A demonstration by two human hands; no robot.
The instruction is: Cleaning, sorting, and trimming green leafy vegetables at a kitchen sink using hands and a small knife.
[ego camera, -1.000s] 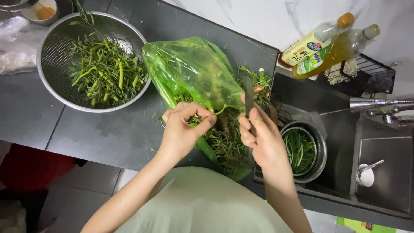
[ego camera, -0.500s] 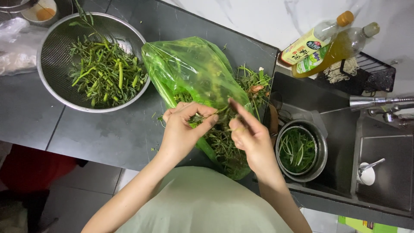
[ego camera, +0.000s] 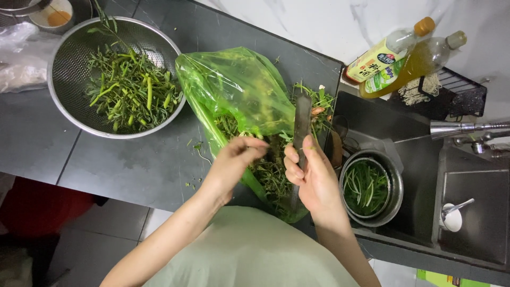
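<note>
Colander of trimmed greens [ego camera: 125, 87] was seen at 10 o'clock, well apart. Left hand [ego camera: 236, 159] was pinched shut on a stem at the loose greens pile [ego camera: 271, 170] under the green bag [ego camera: 239, 95]. Right hand [ego camera: 311, 175], just beside at 3 o'clock, was closed around a knife [ego camera: 302, 125], long axis toward 12. Pot [ego camera: 370, 187] was at 3 o'clock.

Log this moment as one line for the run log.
left hand: pinching greens | right hand: gripping knife | green bag: open on counter
</note>
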